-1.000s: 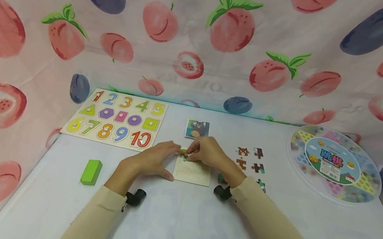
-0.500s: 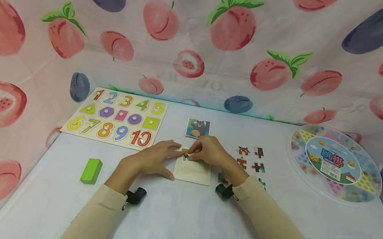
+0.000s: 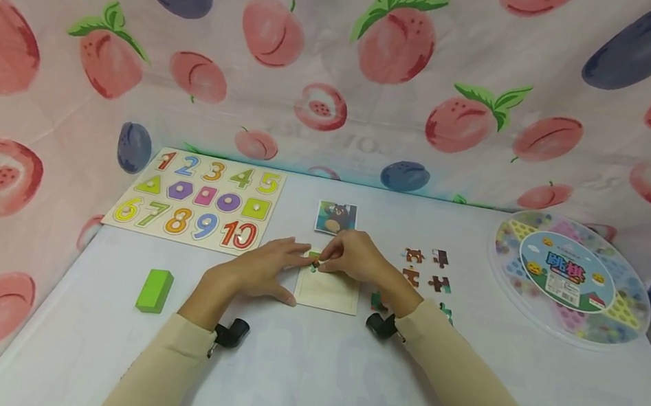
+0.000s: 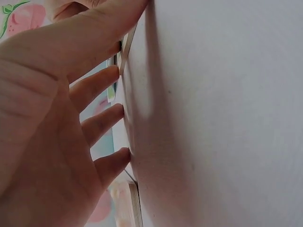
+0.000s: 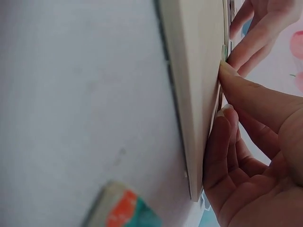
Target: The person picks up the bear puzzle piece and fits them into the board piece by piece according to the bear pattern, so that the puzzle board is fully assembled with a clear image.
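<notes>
A pale wooden puzzle board lies on the white table between the hands. At its far left corner my right hand pinches a small jigsaw piece between thumb and finger, down on the board. In the right wrist view, the thumb and fingertips press low over the board's surface. My left hand spreads along the board's left side, its index finger reaching to the piece and its thumb at the left edge. Fingers of the left hand look extended in the left wrist view. The piece is mostly covered by fingers.
Several loose jigsaw pieces lie right of the board, some partly behind the right wrist. A bear picture card sits beyond it. Around stand a number puzzle board, a green block and a round Chinese checkers box.
My left index finger has moved slightly right, up to the piece. My right hand stays at the same corner, still pinching the jigsaw piece, with barely any shift.
</notes>
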{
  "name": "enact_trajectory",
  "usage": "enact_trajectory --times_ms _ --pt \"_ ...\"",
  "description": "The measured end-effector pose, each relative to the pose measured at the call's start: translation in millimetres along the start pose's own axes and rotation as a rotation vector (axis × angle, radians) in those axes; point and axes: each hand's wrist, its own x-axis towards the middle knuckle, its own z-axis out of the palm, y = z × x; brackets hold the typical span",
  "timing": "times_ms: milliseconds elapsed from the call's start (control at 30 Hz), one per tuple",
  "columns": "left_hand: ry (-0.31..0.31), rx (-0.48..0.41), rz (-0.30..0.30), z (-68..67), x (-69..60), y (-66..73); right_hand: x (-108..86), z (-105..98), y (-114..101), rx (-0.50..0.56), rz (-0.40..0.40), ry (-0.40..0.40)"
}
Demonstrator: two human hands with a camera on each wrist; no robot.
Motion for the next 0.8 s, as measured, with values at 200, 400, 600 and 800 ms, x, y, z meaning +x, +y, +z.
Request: enact_trajectory --times_ms 200,400,600,800 --pt "0.005 0.012 -0.018 -2.4 -0.8 2.0 1.2 -2.1 0.9 -0.008 -0.013 -0.006" --pt "-0.004 0.005 -0.035 -4.8 -0.1 4.3 1.7 -4.0 3.2 0.001 -0.027 -0.02" --pt "-0.016 0.0 -0.032 -3.9 0.6 3.4 -3.5 -9.4 6.6 0.081 -0.026 -0.057" --pt "-0.022 0.022 -0.03 -4.0 1.1 3.2 -15.0 -28.9 8.9 0.116 -0.046 -0.074"
